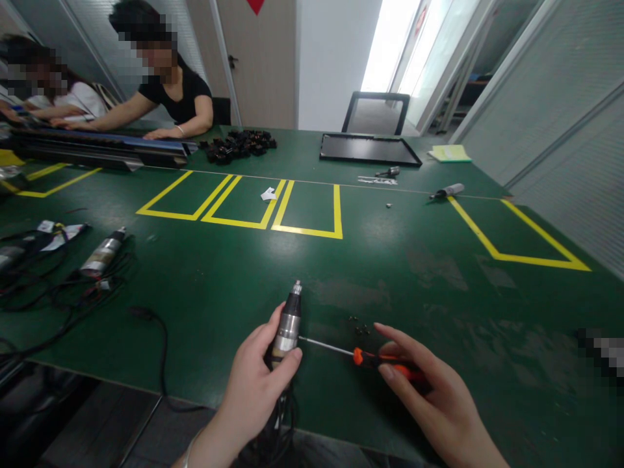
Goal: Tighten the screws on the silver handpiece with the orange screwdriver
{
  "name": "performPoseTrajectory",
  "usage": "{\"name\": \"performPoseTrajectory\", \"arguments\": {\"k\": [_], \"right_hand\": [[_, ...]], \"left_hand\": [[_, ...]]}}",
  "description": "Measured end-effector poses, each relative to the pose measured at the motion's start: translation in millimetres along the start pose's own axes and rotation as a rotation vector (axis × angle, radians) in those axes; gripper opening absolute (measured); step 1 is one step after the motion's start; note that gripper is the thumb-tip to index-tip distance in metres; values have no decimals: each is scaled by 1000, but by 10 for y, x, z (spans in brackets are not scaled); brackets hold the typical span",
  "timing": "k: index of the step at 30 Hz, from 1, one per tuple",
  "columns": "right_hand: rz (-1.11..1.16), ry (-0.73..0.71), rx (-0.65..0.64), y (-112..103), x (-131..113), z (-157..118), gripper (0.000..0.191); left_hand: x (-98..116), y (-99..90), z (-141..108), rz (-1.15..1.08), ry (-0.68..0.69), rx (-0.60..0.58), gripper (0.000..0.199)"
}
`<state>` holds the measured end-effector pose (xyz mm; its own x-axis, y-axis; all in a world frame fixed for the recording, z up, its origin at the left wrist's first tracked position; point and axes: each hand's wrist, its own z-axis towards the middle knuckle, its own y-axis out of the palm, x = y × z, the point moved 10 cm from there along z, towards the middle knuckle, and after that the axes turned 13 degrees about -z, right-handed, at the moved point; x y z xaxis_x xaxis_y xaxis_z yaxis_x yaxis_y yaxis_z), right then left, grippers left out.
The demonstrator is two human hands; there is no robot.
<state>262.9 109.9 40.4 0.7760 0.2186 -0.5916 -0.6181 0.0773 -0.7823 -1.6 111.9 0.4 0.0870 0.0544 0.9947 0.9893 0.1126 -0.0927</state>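
Observation:
My left hand [263, 374] is wrapped round an electric screwdriver [290, 328] with a silver and black body, its nose pointing away from me. A cable hangs down from its lower end. In my right hand [429, 383] is a screwdriver [361, 356] with an orange and black handle, the index finger stretched out above it. Its thin shaft runs left, and the tip meets or nearly meets the side of the electric screwdriver. Several small screws [361, 329] lie on the green table just beyond the handle.
At left lie another electric screwdriver [103, 253] and tangled cables [63, 292]. Yellow tape [307, 231] marks boxes on the table. Farther back are black parts [238, 146], a black framed panel [368, 149] and a grey-handled tool [448, 191]. Two people sit at the far left.

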Motion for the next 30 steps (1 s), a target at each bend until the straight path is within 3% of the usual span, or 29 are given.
{"name": "performPoseTrajectory", "arguments": {"k": [5, 12, 15, 24, 30], "right_hand": [[2, -60, 64, -60, -64, 13, 41], [14, 7, -141, 148, 3, 8, 47], [12, 32, -167, 169, 15, 3, 46], [-1, 0, -31, 51, 23, -12, 43], [6, -44, -39, 49, -43, -16, 47]], "left_hand": [[2, 3, -1, 4, -3, -6, 60], [-3, 3, -4, 14, -6, -9, 61], [-2, 3, 2, 6, -2, -6, 61], [-15, 4, -3, 15, 5, -7, 60], [-21, 16, 1, 20, -4, -28, 60]]}}
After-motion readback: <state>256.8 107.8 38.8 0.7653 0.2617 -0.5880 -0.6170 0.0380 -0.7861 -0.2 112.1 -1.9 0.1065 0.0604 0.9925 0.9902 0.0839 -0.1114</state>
